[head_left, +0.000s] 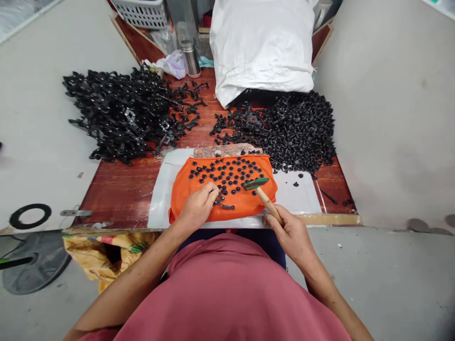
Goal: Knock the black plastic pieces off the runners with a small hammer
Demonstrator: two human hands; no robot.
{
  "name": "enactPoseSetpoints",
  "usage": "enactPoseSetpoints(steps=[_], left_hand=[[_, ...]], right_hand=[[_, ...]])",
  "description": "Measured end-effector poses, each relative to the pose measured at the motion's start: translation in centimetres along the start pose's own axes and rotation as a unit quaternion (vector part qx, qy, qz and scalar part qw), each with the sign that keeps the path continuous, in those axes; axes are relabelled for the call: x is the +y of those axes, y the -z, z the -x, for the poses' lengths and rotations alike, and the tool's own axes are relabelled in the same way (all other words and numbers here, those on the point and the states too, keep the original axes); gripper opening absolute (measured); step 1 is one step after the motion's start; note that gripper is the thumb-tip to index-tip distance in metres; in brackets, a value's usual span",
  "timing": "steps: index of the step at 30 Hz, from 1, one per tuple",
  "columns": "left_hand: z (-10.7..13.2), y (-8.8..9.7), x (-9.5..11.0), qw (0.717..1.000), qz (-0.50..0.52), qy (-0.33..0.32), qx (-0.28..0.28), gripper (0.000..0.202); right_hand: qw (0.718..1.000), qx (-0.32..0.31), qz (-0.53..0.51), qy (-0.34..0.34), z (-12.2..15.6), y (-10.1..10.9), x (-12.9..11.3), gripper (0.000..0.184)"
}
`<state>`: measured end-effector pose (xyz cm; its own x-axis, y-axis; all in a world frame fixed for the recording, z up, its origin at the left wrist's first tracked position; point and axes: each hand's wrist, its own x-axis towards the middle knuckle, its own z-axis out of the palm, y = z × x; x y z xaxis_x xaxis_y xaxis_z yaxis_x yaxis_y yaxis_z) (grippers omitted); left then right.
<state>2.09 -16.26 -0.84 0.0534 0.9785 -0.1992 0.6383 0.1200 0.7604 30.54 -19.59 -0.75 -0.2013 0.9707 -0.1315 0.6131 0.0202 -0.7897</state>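
Note:
My right hand (293, 234) is wrapped around the wooden handle of a small hammer (267, 201). Its green, dark-sided head is over the right side of an orange cloth pad (185, 196). On the pad, my left hand (199, 203) pinches a small black plastic bracket (226, 206), partly hidden by the fingers. Many round black plastic caps (230, 183) are spread across the cloth, most of them beyond my hands. The hammer head hovers over or rests among the caps; which one I cannot tell.
A tall heap of black plastic brackets (117, 113) stands at the left, and a heap of black caps (302, 128) at the right. Behind are a white sack (263, 47), a steel flask (191, 59) and a grey basket (140, 13). Grey partitions flank the red-brown table (124, 189).

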Motion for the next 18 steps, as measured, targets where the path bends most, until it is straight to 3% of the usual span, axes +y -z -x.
enactPoseSetpoints(steps=[12, 18], left_hand=[[-0.4, -0.2, 0.0, 0.995, -0.096, 0.004, -0.022, 0.023], [-0.6, 0.2, -0.4, 0.997, -0.072, 0.0, -0.022, 0.025]], right_hand=[[0.999, -0.024, 0.012, -0.032, 1.2, -1.2, 1.6, 0.029], [0.999, -0.029, 0.026, -0.022, 1.1, -1.2, 1.5, 0.028]])
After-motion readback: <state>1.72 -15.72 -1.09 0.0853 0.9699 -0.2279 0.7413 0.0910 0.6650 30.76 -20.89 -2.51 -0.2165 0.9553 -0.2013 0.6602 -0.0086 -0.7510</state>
